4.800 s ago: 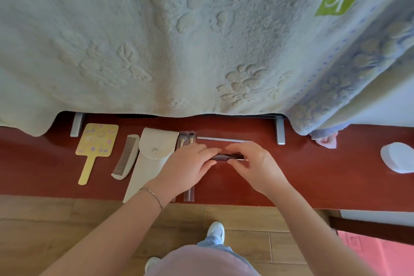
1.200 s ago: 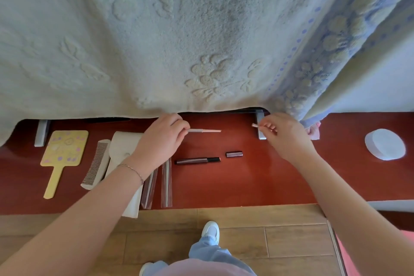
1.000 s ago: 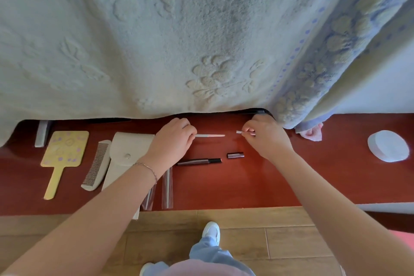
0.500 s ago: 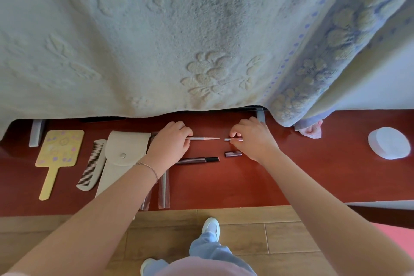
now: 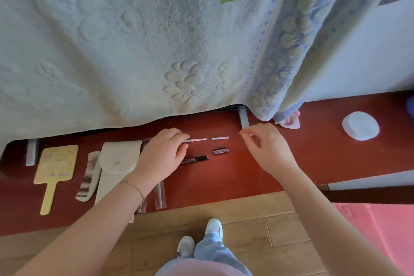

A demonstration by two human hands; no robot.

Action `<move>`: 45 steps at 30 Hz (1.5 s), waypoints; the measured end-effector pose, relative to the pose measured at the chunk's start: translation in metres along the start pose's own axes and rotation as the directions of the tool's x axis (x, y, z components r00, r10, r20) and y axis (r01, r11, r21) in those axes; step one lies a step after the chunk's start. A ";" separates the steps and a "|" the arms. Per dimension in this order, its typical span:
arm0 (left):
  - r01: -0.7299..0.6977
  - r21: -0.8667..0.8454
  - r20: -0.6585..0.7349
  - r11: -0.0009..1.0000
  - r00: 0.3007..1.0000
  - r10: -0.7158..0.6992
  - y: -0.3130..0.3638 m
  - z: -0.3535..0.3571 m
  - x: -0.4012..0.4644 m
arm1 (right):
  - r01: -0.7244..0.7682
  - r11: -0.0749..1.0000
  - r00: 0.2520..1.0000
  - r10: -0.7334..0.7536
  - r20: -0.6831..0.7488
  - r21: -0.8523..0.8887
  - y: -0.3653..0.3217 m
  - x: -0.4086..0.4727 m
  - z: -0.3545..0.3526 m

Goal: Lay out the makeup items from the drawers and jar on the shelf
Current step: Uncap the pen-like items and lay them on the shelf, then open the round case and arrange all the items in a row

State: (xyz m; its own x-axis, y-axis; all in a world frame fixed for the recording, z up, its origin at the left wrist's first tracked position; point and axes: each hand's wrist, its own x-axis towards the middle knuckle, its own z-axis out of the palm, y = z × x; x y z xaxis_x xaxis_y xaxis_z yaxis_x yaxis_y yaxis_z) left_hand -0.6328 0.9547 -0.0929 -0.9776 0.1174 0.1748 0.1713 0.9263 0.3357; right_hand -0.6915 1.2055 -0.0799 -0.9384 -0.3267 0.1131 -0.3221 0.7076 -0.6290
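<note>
On the dark red shelf (image 5: 224,177) my left hand (image 5: 163,154) pinches the near end of a thin white pencil (image 5: 198,140) that lies flat. Its small white cap (image 5: 220,138) lies just to the right of the tip. Below them lie a dark pen (image 5: 195,160) with its tip bare and its dark cap (image 5: 220,151). My right hand (image 5: 266,148) hovers right of the caps, fingers loosely curled, holding nothing. Further left lie a beige pouch (image 5: 116,168), a comb (image 5: 88,175) and a yellow hand mirror (image 5: 54,168).
A large pale towel (image 5: 134,40) hangs over the back of the shelf and hides what stands behind it. A white round pad (image 5: 360,126) lies at the right. Two clear plastic sleeves (image 5: 160,195) lie at the shelf's front edge. A grey bracket (image 5: 243,119) stands behind my right hand.
My right hand has set the white cap down beside the pencil tip and drawn back to the right, empty. My left hand still holds the pencil's end.
</note>
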 end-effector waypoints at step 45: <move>-0.208 0.136 0.086 0.969 0.977 0.197 0.318 0.135 0.161 | -0.057 0.878 0.972 0.157 0.174 -0.476 0.269 -0.066 -0.226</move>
State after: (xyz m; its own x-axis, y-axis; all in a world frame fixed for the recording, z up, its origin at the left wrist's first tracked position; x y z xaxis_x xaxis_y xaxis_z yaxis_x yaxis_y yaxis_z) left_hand -0.7519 1.3163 -0.0830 -0.9314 0.3284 0.1571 0.3524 0.9214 0.1635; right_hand -0.7442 1.5589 -0.0825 -0.9411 -0.3152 -0.1226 -0.2890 0.9378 -0.1925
